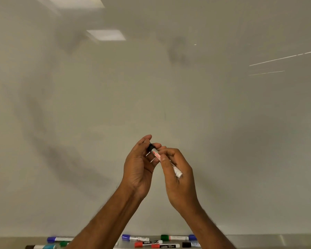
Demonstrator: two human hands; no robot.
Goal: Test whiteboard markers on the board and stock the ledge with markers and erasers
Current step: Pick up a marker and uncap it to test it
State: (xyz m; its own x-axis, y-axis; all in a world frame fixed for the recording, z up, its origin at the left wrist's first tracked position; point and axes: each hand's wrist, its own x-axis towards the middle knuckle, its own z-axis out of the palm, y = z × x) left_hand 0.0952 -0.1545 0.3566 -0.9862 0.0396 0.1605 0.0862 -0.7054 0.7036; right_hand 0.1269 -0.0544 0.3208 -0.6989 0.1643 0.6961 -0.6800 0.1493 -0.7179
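1. The white plastic whiteboard marker [155, 153], with red lettering and a black cap [150, 147], is held in the air in front of the lower middle of the pale, smudged whiteboard [151, 87]; it is above the middle of the grey metal ledge [258, 239] and touches neither.
2. Its long axis is tilted, with the cap end up and to the left and the blunt tail down and to the right; so the cap lies on the left hand's side and the barrel on the right hand's.
3. The left hand [138, 169] pinches the cap between thumb and curled fingertips, palm turned inward; the right hand [180, 182] grips the barrel at mid-length with its thumb across the lettering, and the tail shows beyond its fingers.
4. The hands are nearly touching; the coming move looks like a pull apart along that tilted axis. I cannot tell whether the cap has begun to part.
5. Along the ledge lie capped markers, lengthwise below the wrists: a blue-capped marker [135, 237], a green-capped marker [174, 237] and a red-capped marker [147, 243] among them; no eraser is in view.
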